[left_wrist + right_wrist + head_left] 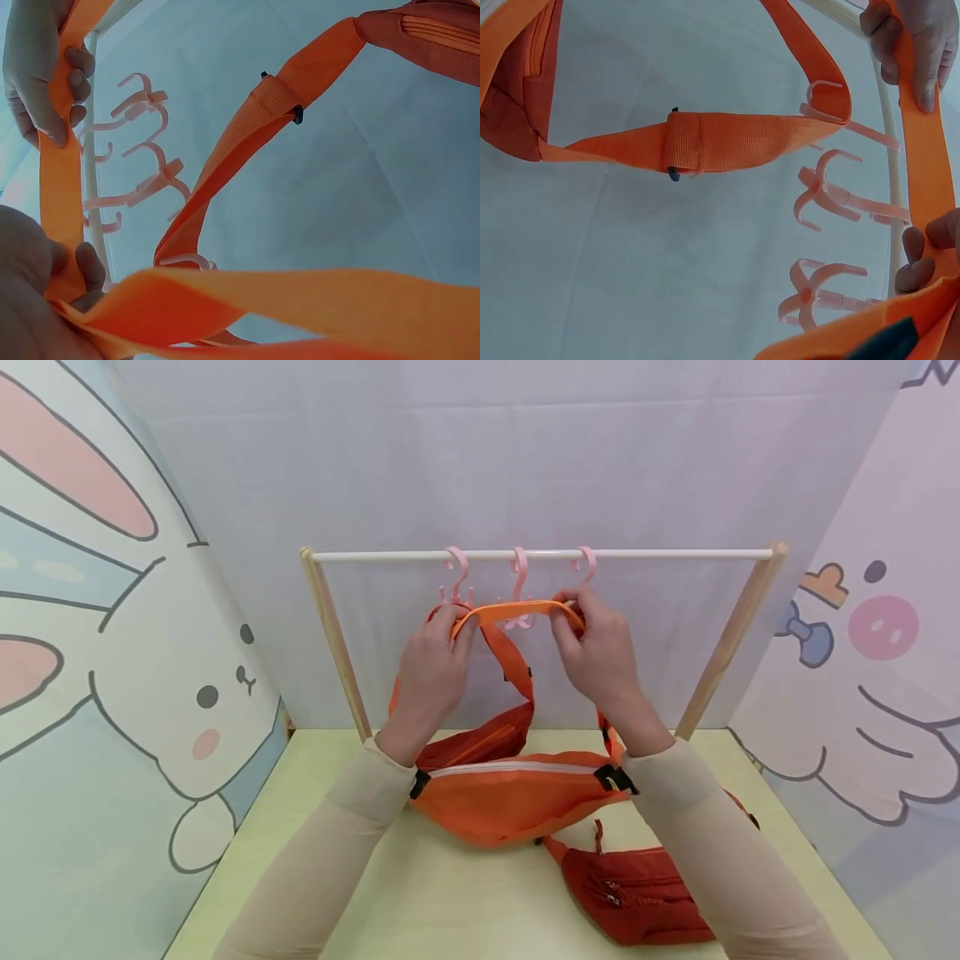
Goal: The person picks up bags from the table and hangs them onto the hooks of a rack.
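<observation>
An orange waist bag [510, 806] with a white zip hangs by its strap [516, 612] below both hands. My left hand [437, 667] pinches that strap on the left between thumb and fingers. On the right, my right hand [602, 652] pinches it too, so the stretch between them runs almost level. Right behind the strap are pink claw hooks [521, 575] on a white rail. A red-orange waist bag [495, 735] hangs from the left hook, its strap [735, 142] looped over the prongs in the right wrist view. The middle hook [829, 187] and right hook [808, 295] carry nothing.
The white rail [675, 555] rests on wooden side posts [727, 652]. A dark red waist bag [637, 893] lies on the pale table [420, 902], partly hidden by the right sleeve. Cartoon panels [187, 710] flank the table, and a pale cloth hangs behind.
</observation>
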